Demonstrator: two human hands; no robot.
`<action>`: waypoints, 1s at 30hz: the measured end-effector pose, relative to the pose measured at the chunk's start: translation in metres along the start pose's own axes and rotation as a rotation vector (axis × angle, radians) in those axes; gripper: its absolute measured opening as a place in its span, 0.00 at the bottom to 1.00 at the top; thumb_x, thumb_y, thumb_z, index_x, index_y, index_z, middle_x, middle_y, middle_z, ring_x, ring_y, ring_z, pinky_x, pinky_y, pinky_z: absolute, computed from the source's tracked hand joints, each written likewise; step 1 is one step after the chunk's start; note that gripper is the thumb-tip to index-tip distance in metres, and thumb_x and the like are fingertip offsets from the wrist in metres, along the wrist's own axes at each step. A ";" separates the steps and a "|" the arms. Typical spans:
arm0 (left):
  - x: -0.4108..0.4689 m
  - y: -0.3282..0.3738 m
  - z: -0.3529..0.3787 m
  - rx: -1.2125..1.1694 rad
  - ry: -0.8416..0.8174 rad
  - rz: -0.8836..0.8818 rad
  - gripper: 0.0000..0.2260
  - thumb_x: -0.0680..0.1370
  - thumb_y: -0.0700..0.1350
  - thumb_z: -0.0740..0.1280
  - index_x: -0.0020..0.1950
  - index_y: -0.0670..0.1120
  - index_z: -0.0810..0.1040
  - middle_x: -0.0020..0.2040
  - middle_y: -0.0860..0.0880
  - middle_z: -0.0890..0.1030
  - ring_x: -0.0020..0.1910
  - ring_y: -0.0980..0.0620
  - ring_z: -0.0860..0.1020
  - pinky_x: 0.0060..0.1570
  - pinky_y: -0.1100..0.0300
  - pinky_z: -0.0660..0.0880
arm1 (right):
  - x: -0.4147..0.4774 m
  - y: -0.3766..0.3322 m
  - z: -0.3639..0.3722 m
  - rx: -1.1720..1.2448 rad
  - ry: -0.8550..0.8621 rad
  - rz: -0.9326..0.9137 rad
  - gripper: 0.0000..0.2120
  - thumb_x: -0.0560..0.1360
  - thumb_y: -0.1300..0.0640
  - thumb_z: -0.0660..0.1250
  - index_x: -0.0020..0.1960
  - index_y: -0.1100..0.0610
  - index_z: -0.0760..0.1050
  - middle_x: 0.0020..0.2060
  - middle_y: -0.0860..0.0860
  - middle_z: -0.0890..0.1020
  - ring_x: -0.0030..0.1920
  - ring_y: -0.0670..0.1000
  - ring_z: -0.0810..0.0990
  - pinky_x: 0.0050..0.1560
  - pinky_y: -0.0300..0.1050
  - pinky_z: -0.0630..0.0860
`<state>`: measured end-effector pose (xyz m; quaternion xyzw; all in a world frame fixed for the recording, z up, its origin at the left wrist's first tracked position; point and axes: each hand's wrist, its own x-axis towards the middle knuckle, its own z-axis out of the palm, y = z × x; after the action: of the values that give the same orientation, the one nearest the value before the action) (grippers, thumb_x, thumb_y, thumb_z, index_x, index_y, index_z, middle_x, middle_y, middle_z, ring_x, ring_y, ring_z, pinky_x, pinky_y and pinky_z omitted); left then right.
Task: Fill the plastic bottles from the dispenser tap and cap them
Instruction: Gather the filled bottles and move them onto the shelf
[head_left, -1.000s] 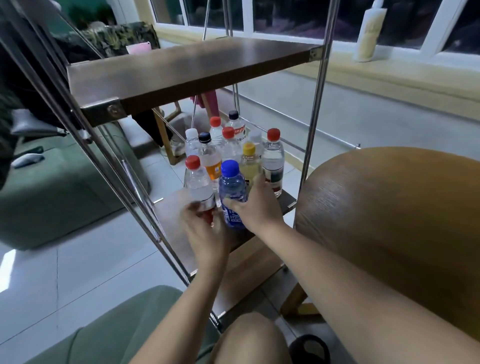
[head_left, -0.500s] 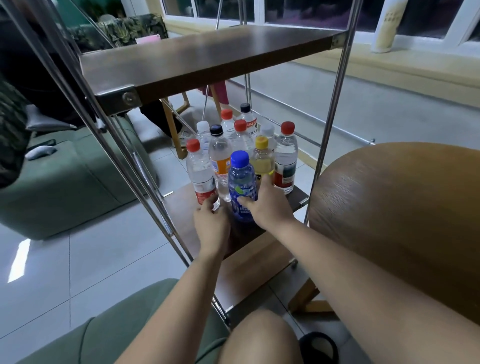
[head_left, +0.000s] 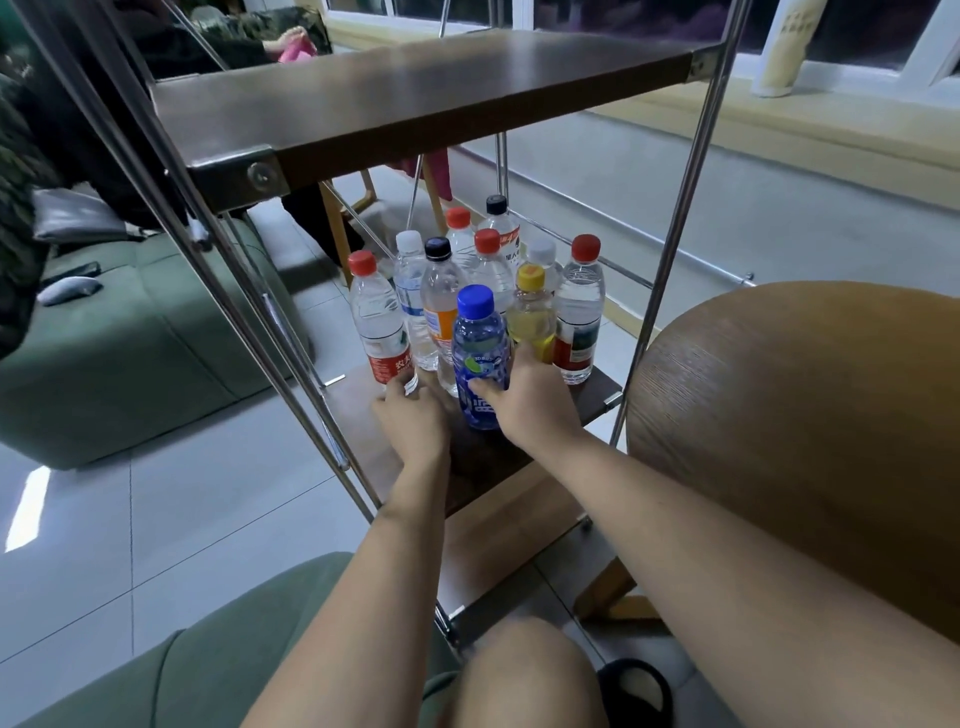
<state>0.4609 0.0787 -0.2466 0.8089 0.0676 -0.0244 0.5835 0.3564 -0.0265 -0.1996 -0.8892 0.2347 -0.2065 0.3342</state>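
Centrally, on the lower shelf of a metal-framed rack, a cluster of capped plastic bottles stands upright. The right hand grips the blue-capped bottle at the front of the cluster. Its thumb lies across the front of the blue label and its fingers wrap round the bottle's right and far side. The bottle's base rests on the shelf, and its cap and shoulder rise clear above the hand.

The left hand rests just beside it. Its fingertips touch the base of the left red-capped bottle; whether they close round the bottle cannot be told. Between the two hands stands a black-capped bottle with an orange label. A yellow-capped bottle stands just behind the right hand, with another red-capped bottle to its right. All visible bottles carry caps.

An upper shelf overhangs the cluster. A rounded wooden surface lies to the right of the rack, and a green sofa to the left.
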 end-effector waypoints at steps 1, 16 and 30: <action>0.000 0.001 0.001 0.003 0.000 0.001 0.19 0.85 0.45 0.65 0.77 0.47 0.77 0.72 0.42 0.72 0.68 0.39 0.77 0.66 0.53 0.73 | -0.001 0.000 -0.001 -0.001 -0.004 0.005 0.25 0.81 0.47 0.75 0.65 0.64 0.72 0.58 0.62 0.85 0.58 0.64 0.85 0.48 0.44 0.72; -0.095 0.030 -0.062 -0.029 -0.254 0.327 0.09 0.82 0.45 0.71 0.62 0.53 0.80 0.54 0.56 0.83 0.53 0.58 0.82 0.60 0.51 0.81 | -0.063 -0.018 -0.087 -0.022 0.020 0.242 0.19 0.81 0.38 0.72 0.57 0.50 0.72 0.48 0.46 0.82 0.48 0.50 0.82 0.44 0.49 0.78; -0.318 0.106 -0.111 -0.054 -0.901 0.781 0.03 0.82 0.48 0.72 0.55 0.54 0.84 0.52 0.60 0.86 0.53 0.63 0.82 0.54 0.60 0.79 | -0.314 -0.052 -0.245 -0.015 0.368 0.300 0.10 0.79 0.46 0.76 0.50 0.47 0.77 0.42 0.43 0.82 0.41 0.40 0.79 0.40 0.32 0.71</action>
<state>0.1566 0.1250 -0.0742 0.6689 -0.4883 -0.1471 0.5408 -0.0098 0.0608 -0.0603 -0.7942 0.4226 -0.3112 0.3063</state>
